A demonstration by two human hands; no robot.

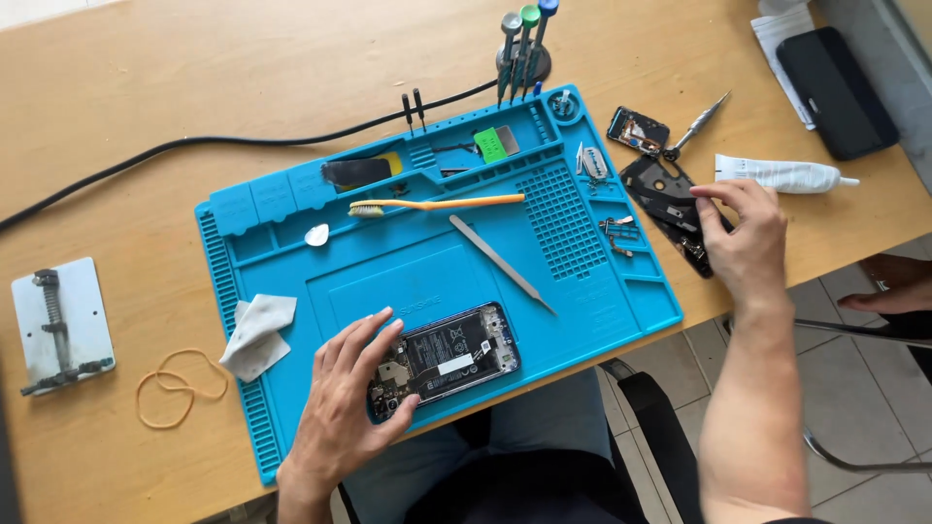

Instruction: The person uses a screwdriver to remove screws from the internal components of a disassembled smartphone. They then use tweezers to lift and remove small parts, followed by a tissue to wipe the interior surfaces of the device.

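An opened smartphone [456, 354] with its battery and boards exposed lies near the front edge of the blue repair mat [369, 272]. My left hand [349, 398] rests on its left end, fingers spread over it. My right hand [743, 238] hovers at the mat's right edge over a black phone back cover [665, 199], fingertips touching it. Small screws and brackets [617, 236] sit in a mat compartment beside it.
Metal tweezers [500, 262], an orange toothbrush [437, 204] and a white pick [316, 234] lie on the mat. A screwdriver stand [522, 49], glue tube [782, 175], small camera part [638, 131], white cloth [257, 335], rubber bands [175, 388], metal clamp plate [60, 325], black cable [194, 146].
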